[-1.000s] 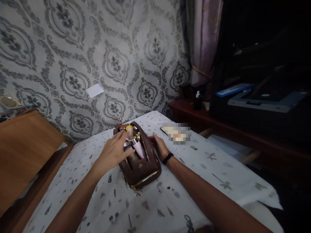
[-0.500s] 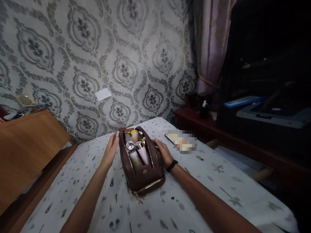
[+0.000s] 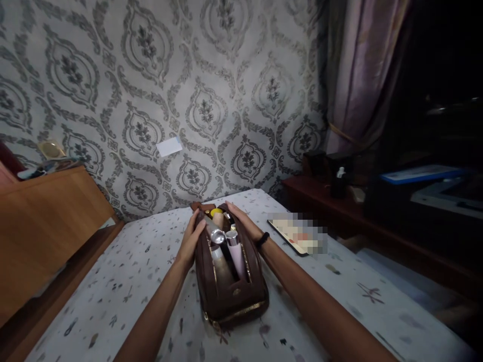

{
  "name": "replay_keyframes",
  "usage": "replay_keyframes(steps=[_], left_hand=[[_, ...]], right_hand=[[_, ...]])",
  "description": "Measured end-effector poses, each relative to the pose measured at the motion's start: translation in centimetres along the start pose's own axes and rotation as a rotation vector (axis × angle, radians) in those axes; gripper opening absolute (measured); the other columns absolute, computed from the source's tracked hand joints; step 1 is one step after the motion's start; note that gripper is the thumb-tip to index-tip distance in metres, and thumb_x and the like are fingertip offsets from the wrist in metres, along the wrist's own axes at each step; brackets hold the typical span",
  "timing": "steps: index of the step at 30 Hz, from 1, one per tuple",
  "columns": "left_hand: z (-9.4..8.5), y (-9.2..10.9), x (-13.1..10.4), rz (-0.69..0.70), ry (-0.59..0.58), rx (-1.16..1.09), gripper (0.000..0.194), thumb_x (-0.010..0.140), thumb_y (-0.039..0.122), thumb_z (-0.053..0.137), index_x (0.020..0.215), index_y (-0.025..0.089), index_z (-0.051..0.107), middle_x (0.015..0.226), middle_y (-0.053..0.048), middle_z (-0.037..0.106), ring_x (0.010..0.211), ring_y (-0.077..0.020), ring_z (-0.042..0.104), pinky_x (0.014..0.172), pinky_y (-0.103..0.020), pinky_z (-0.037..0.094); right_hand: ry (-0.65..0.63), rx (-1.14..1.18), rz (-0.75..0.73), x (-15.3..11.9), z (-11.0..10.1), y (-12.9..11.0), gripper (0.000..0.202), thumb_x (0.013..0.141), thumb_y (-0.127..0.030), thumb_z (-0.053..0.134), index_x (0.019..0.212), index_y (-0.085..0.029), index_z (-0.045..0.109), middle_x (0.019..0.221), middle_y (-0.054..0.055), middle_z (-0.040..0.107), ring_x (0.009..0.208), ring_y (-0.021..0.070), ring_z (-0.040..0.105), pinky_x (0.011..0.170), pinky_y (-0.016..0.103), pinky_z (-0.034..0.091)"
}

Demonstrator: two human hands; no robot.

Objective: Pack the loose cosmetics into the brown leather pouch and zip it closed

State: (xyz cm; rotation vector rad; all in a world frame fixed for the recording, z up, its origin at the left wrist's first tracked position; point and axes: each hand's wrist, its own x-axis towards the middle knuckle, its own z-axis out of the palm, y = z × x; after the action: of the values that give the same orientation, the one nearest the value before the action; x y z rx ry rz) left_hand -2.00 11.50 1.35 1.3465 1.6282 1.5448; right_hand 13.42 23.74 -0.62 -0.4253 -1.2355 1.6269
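Open brown bag (image 3: 237,307) is parked on the patterned sheet (image 3: 151,261), view's 6 o'clock. Its 10 o'clock edge is clamped by the left hand's (image 3: 191,239) fingers; its 1 o'clock side's touched by the right hand (image 3: 247,226), finger closure can't be told.

No lettering, brand or number can be read, neither on the brown bag (image 3: 230,301) between the two hands' fingers, whose small round emblem (image 3: 236,292) is too small to make out, nor on the containers inside.
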Motion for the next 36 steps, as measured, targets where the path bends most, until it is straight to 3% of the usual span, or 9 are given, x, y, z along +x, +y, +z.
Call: replay_keyframes(steps=[6, 12, 16, 21, 27, 36], left_hand=[[-0.3, 0.4, 0.1, 0.009, -0.035, 0.042, 0.065, 0.091, 0.056, 0.056, 0.148, 0.026, 0.045, 0.161, -0.005, 0.042, 0.149, -0.0250, 0.038, 0.125, -0.038, 0.029], [-1.5, 2.0, 3.5, -0.068, -0.059, 0.289, 0.062, 0.091, 0.060, 0.050, 0.139, 0.020, 0.053, 0.145, -0.011, 0.059, 0.130, -0.0254, 0.058, 0.107, -0.036, 0.049], [-2.3, 3.5, 5.7, -0.178, -0.161, 0.461, 0.058, 0.078, 0.062, 0.063, 0.116, 0.018, 0.066, 0.112, -0.010, 0.073, 0.103, -0.0283, 0.068, 0.076, -0.034, 0.058], [-2.4, 5.6, 6.7, -0.211, -0.245, 0.648, 0.056, 0.066, 0.060, 0.071, 0.104, 0.019, 0.069, 0.096, -0.008, 0.072, 0.082, -0.0278, 0.068, 0.050, -0.026, 0.051], [-1.9, 7.6, 6.6, -0.209, -0.393, 0.751, 0.052, 0.065, 0.060, 0.068, 0.100, 0.022, 0.068, 0.106, -0.009, 0.070, 0.093, -0.0294, 0.067, 0.048, -0.022, 0.053], [-1.7, 8.3, 6.6, -0.233, -0.401, 0.795, 0.056, 0.061, 0.062, 0.071, 0.098, 0.020, 0.071, 0.106, -0.011, 0.071, 0.090, -0.0296, 0.067, 0.046, -0.023, 0.054]], right_hand=[[-0.026, -0.033, -0.003, 0.3, -0.4, 0.7, 0.048, 0.074, -0.059, 0.078, 0.111, -0.029, 0.076, 0.138, 0.002, 0.066, 0.146, 0.0278, 0.041, 0.128, 0.047, 0.021], [-0.058, -0.047, 0.016, 0.0, -1.0, 0.6, 0.056, 0.076, -0.060, 0.077, 0.122, -0.029, 0.072, 0.147, 0.000, 0.060, 0.145, 0.0272, 0.043, 0.127, 0.046, 0.021], [-0.054, -0.043, 0.010, -0.5, -1.2, 0.7, 0.057, 0.077, -0.059, 0.077, 0.125, -0.030, 0.071, 0.146, -0.001, 0.060, 0.144, 0.0259, 0.045, 0.127, 0.044, 0.022], [-0.053, -0.050, 0.006, -1.0, -1.2, 1.0, 0.061, 0.080, -0.062, 0.072, 0.132, -0.030, 0.067, 0.145, -0.001, 0.061, 0.141, 0.0248, 0.049, 0.124, 0.041, 0.029], [-0.050, -0.073, -0.007, -1.2, -1.2, 0.8, 0.061, 0.079, -0.063, 0.072, 0.130, -0.031, 0.068, 0.146, -0.002, 0.060, 0.142, 0.0250, 0.047, 0.125, 0.041, 0.027], [-0.050, -0.071, -0.017, -1.6, -1.3, 0.7, 0.063, 0.079, -0.065, 0.071, 0.132, -0.030, 0.067, 0.146, -0.001, 0.060, 0.142, 0.0253, 0.047, 0.125, 0.041, 0.028]])
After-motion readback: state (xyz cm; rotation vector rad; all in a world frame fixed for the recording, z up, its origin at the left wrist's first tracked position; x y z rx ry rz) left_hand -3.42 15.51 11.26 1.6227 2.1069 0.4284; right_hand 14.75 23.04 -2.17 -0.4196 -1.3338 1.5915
